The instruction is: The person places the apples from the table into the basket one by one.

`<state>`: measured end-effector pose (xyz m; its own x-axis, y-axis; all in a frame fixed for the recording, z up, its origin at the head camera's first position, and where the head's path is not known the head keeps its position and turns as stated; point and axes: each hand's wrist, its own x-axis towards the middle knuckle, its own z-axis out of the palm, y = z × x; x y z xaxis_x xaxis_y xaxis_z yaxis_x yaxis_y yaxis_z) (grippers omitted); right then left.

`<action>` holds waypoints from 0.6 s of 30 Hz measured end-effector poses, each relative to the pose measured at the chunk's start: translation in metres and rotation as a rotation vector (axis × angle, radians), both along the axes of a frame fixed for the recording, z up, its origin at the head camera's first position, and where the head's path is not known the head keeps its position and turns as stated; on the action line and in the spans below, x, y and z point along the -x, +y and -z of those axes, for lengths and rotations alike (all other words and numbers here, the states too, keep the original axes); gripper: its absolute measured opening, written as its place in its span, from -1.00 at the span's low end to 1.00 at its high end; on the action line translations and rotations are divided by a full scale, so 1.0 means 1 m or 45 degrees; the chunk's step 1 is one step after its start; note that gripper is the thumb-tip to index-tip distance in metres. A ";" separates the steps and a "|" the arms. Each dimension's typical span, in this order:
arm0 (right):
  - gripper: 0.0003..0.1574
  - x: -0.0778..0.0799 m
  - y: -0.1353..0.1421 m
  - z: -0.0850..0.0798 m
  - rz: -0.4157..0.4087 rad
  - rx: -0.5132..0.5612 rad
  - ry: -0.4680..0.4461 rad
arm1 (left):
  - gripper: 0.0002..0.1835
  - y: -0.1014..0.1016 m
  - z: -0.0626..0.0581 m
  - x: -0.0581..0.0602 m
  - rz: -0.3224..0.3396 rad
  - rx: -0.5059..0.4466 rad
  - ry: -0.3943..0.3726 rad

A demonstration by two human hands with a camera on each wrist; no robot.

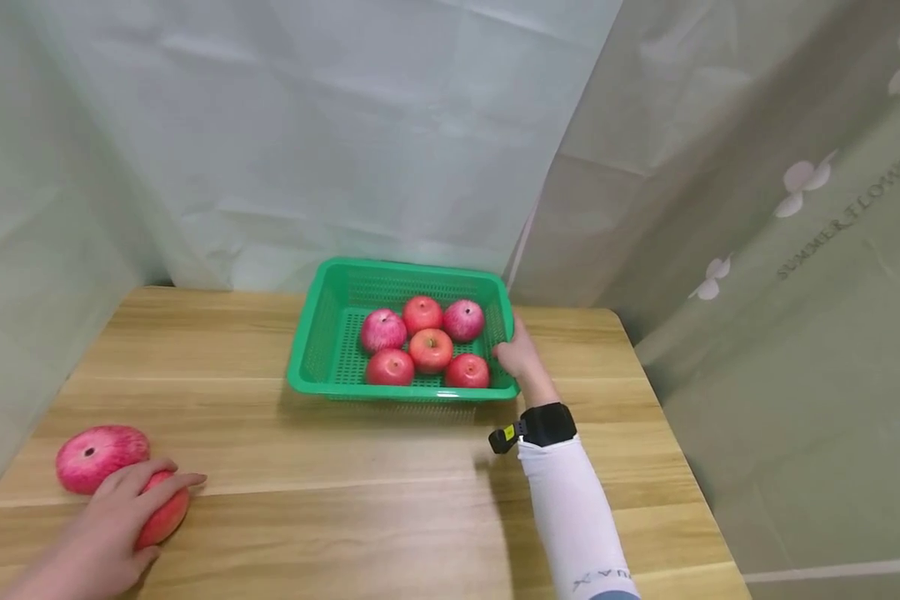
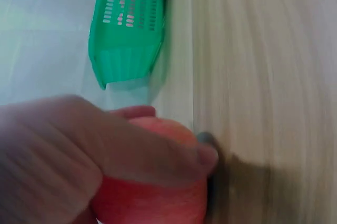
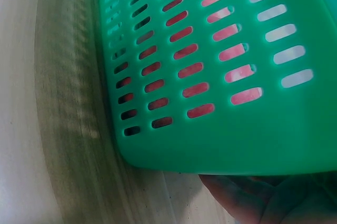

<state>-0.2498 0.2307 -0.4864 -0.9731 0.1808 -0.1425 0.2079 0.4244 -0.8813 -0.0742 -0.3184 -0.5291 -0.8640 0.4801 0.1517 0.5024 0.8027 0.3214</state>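
Note:
My left hand [image 1: 116,521] holds a red apple [image 1: 163,510] at the table's left front, its fingers over the top. In the left wrist view the thumb lies across that apple [image 2: 158,203]. Touching or just behind the fingers is a pinkish-red apple [image 1: 101,457] with a dark hollow at one end. My right hand [image 1: 520,354] grips the right rim of a green plastic basket [image 1: 311,333], thumb on the inner side. Below the basket's slotted wall [image 3: 221,145], the right wrist view shows part of the hand [image 3: 237,197]; the other fingers are mostly hidden.
Several red and pinkish apples [image 1: 431,350] sit together in the basket's middle and right part. The basket stands near the back edge of the wooden table [image 1: 360,517]. Pale curtains [image 1: 345,125] hang behind and at both sides. A dark wrist camera strap [image 1: 549,425] circles the right wrist.

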 end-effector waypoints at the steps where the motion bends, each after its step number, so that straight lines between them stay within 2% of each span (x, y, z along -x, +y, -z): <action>1: 0.21 0.000 0.000 0.000 0.001 0.001 0.005 | -0.03 0.001 0.000 0.000 -0.016 0.000 -0.028; 5: 0.23 0.000 0.000 -0.001 -0.004 0.005 0.003 | -0.17 0.005 -0.004 0.002 -0.088 0.052 -0.167; 8: 0.23 0.000 0.001 -0.001 -0.002 0.006 -0.005 | -0.18 0.007 -0.006 0.002 -0.111 0.082 -0.222; 14: 0.22 -0.002 0.002 0.000 0.011 0.025 -0.016 | -0.10 0.008 -0.007 0.001 -0.097 0.083 -0.240; 18: 0.22 -0.002 0.001 -0.002 0.005 0.041 -0.026 | -0.06 0.005 -0.005 -0.003 -0.064 0.050 -0.168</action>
